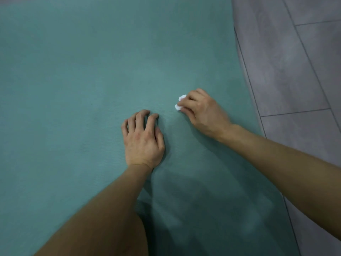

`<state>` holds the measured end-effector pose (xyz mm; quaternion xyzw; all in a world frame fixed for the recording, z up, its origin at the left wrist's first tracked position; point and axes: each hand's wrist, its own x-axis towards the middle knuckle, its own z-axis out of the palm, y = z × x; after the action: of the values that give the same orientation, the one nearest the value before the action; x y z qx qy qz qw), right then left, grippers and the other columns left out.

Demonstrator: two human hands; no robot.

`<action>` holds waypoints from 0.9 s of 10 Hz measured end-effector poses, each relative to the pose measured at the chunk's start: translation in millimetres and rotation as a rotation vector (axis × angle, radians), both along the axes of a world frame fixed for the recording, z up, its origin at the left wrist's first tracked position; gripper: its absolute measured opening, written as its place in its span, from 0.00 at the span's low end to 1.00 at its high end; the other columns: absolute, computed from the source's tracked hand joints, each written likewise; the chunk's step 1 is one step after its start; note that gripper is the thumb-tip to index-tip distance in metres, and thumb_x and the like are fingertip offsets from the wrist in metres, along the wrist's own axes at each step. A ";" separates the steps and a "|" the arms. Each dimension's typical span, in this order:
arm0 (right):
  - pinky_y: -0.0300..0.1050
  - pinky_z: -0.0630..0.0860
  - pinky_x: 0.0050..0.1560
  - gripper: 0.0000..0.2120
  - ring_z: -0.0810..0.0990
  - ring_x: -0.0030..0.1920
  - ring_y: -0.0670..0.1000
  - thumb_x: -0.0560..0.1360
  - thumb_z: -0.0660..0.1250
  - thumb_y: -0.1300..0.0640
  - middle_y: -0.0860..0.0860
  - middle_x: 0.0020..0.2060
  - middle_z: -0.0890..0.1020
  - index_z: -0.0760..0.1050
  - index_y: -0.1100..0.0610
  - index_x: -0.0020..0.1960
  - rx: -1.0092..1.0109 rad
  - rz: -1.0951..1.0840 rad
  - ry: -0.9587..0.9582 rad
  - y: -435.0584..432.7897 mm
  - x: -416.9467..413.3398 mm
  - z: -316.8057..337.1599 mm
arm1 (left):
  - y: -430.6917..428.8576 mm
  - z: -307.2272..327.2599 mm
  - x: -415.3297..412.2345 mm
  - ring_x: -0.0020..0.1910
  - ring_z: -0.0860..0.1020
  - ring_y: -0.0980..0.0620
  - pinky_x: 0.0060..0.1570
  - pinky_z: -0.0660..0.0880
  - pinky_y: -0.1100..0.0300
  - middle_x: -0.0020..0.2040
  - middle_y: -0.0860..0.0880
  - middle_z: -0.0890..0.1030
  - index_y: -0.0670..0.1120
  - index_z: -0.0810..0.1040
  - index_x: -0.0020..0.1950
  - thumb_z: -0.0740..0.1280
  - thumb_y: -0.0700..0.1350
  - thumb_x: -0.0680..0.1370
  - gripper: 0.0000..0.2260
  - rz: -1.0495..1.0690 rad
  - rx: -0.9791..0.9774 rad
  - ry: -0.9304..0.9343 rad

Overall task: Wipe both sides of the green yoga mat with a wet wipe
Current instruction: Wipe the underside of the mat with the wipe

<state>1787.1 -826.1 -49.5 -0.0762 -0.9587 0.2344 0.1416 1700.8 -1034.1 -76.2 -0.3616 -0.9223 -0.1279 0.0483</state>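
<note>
The green yoga mat point(83, 74) lies flat on the floor and fills most of the view. My right hand point(201, 113) grips a small crumpled white wet wipe point(180, 103) and holds it down on the mat, right of centre. Only a bit of the wipe shows past my fingers. My left hand point(143, 137) rests on the mat just left of it, fingers bent with the tips pressing the surface, and holds nothing.
Grey floor tiles point(299, 71) lie beyond the mat's right edge, which curves from the top down the right side. My bare knee point(103, 233) is at the bottom over the mat.
</note>
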 end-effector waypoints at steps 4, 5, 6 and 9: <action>0.51 0.76 0.53 0.14 0.79 0.54 0.62 0.83 0.63 0.54 0.59 0.51 0.80 0.85 0.59 0.57 0.096 -0.365 -0.069 92.3 -6.2 10.7 | 0.3 0.1 -0.2 0.66 0.72 0.42 0.71 0.65 0.42 0.67 0.47 0.75 0.49 0.78 0.67 0.64 0.49 0.79 0.16 0.000 0.004 0.012; 0.52 0.75 0.50 0.09 0.80 0.49 0.63 0.80 0.68 0.59 0.60 0.47 0.81 0.85 0.60 0.57 0.042 -0.230 0.046 45.5 -11.0 4.0 | -0.1 -0.4 -1.2 0.66 0.72 0.42 0.71 0.65 0.42 0.67 0.47 0.75 0.49 0.77 0.67 0.65 0.49 0.79 0.16 -0.005 -0.001 0.007; 0.52 0.75 0.48 0.06 0.77 0.47 0.60 0.81 0.69 0.62 0.59 0.47 0.79 0.84 0.60 0.55 0.067 0.284 0.038 -26.7 -4.0 -3.6 | -1.7 -2.4 -1.4 0.66 0.72 0.42 0.71 0.65 0.42 0.68 0.47 0.75 0.49 0.77 0.67 0.64 0.49 0.80 0.16 -0.004 -0.012 0.015; 0.56 0.78 0.49 0.14 0.77 0.48 0.60 0.82 0.63 0.51 0.60 0.48 0.76 0.83 0.57 0.59 0.086 -0.374 -0.038 52.4 -5.3 5.4 | -0.9 -1.8 -1.1 0.67 0.72 0.42 0.71 0.65 0.42 0.68 0.48 0.75 0.49 0.77 0.67 0.64 0.49 0.80 0.16 -0.004 0.004 0.000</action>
<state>1781.8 -773.7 -44.1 -0.2512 -0.9395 0.1612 0.1679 1699.7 -1035.0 -78.0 -0.3635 -0.9212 -0.1296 0.0489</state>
